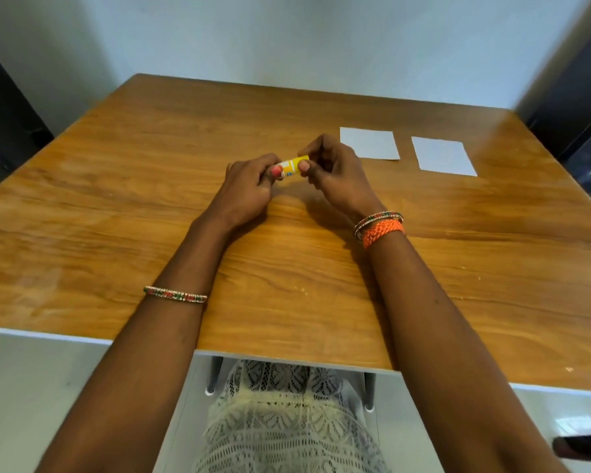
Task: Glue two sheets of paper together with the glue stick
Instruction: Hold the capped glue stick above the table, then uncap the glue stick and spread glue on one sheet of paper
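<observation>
A small yellow and white glue stick (291,167) lies level between both hands above the middle of the wooden table (116,206). My left hand (249,189) grips its left end and my right hand (331,169) pinches its yellow right end between thumb and fingers. Two small white sheets of paper lie flat and apart at the far right of the table: one sheet (372,145) just beyond my right hand, the other sheet (444,157) further right. Whether the cap is on is hidden by my fingers.
The table's near edge (287,356) runs across the lower part of the view, with my lap under it. A pale wall stands behind the table. Dark furniture stands at the far left and the far right.
</observation>
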`<state>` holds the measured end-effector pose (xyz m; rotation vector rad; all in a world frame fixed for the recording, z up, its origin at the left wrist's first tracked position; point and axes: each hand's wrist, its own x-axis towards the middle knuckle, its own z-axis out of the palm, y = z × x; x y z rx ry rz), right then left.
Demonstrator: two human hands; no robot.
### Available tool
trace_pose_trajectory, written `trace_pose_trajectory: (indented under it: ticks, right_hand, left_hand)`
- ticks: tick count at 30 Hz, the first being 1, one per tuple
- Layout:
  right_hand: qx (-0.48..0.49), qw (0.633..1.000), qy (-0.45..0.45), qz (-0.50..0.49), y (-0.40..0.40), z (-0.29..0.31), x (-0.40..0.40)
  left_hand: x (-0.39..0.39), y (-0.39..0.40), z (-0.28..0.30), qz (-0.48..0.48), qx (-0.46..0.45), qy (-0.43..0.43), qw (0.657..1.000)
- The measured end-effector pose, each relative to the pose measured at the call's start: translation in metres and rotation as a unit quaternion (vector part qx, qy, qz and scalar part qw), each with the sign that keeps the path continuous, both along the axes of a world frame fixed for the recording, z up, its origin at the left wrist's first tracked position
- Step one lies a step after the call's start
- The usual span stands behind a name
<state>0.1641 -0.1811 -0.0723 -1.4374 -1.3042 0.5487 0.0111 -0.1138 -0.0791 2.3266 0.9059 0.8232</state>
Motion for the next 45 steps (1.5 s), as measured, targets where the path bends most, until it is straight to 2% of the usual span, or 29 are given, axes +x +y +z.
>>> trace_pose_trajectory:
  ticks: [3,6,9,10,14,20,24,30,35,40,43,45]
  right_hand:
    - [0.023,0.999,-0.030,-0.009,0.001,0.000,0.002]
    - [0.037,0.999,-0.010,0.001,-0.001,0.001,0.001]
    - [0.041,0.999,0.020,0.017,-0.004,0.009,0.002]
    - [0.048,0.997,0.049,0.019,-0.005,0.012,0.005]
    - [0.042,0.990,0.136,0.000,-0.006,0.012,0.020]
    - [-0.061,0.986,0.136,-0.069,0.013,-0.003,-0.001]
    - [-0.059,0.986,0.066,-0.141,0.030,-0.009,-0.009]
    - [-0.024,0.993,-0.021,-0.114,0.056,-0.010,-0.030]
    - [-0.059,0.978,-0.159,-0.118,0.060,-0.015,-0.030]
    - [-0.049,0.976,-0.171,-0.125,0.054,-0.014,-0.032]
    - [0.021,0.975,-0.105,-0.197,0.040,-0.003,-0.037]
    - [0.054,0.976,-0.058,-0.205,0.030,0.002,-0.039]
  left_hand:
    - [0.002,0.000,0.001,0.002,-0.065,-0.011,0.998]
    - [0.004,0.004,-0.002,-0.015,-0.143,-0.040,0.989]
    - [0.002,0.007,0.002,-0.050,-0.290,-0.135,0.946]
    - [-0.001,0.008,0.004,-0.055,-0.314,-0.153,0.935]
    - [-0.007,0.009,0.003,-0.051,-0.320,-0.212,0.922]
    - [0.000,0.014,0.000,0.005,-0.398,-0.286,0.871]
    - [0.001,0.012,0.001,0.031,-0.386,-0.292,0.875]
    - [0.000,0.013,0.003,0.097,-0.311,-0.333,0.885]
    - [-0.001,0.013,0.005,0.126,-0.240,-0.356,0.894]
    - [-0.001,0.010,0.005,0.133,-0.245,-0.352,0.894]
    - [0.001,0.007,0.008,0.124,-0.254,-0.353,0.892]
    - [0.005,0.004,0.010,0.113,-0.260,-0.361,0.888]
